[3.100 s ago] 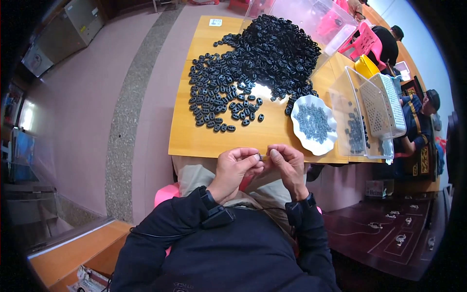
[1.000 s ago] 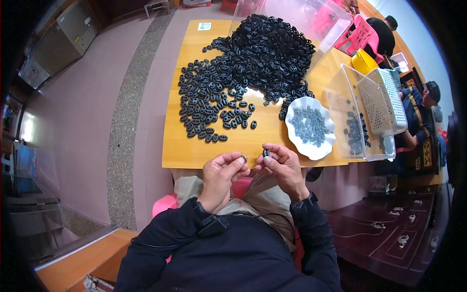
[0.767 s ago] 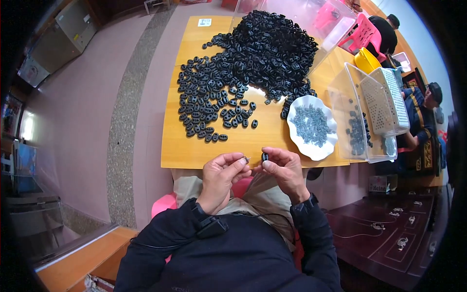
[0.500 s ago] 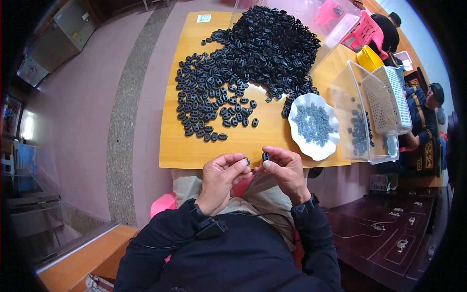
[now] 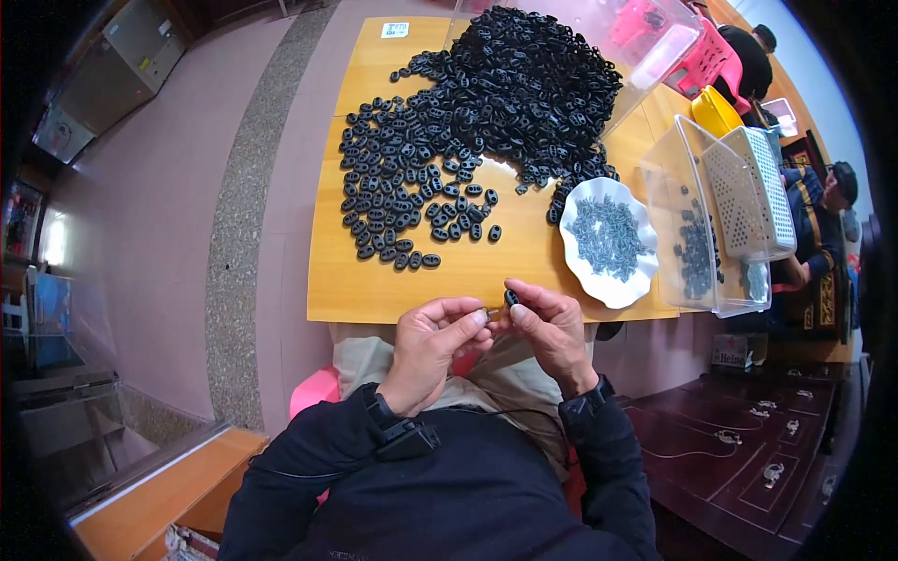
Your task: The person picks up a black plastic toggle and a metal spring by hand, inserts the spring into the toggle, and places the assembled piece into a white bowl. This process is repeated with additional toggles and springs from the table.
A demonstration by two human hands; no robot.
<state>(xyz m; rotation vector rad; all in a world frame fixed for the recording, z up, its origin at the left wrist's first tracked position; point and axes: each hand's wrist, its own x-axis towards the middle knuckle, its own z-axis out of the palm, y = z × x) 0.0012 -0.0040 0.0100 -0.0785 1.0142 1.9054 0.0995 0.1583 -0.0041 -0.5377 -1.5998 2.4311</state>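
My right hand (image 5: 552,329) pinches a small black oval plastic piece (image 5: 511,298) at the near edge of the wooden table (image 5: 374,290). My left hand (image 5: 432,344) meets it fingertip to fingertip and holds something tiny that I cannot make out. Both hands hover over my lap. A large heap of the same black pieces (image 5: 505,84) covers the far middle of the table, with a looser spread (image 5: 402,201) nearer to me.
A white scalloped plate (image 5: 589,280) with small grey parts sits right of my hands. Beyond it stands a clear plastic bin (image 5: 692,234) with a white perforated basket (image 5: 748,192). Another clear tub and pink containers lie at the far right. Other people sit at the right edge.
My hands stay together at the table edge. The black piece has risen slightly between the right fingers. The view has shifted a little.
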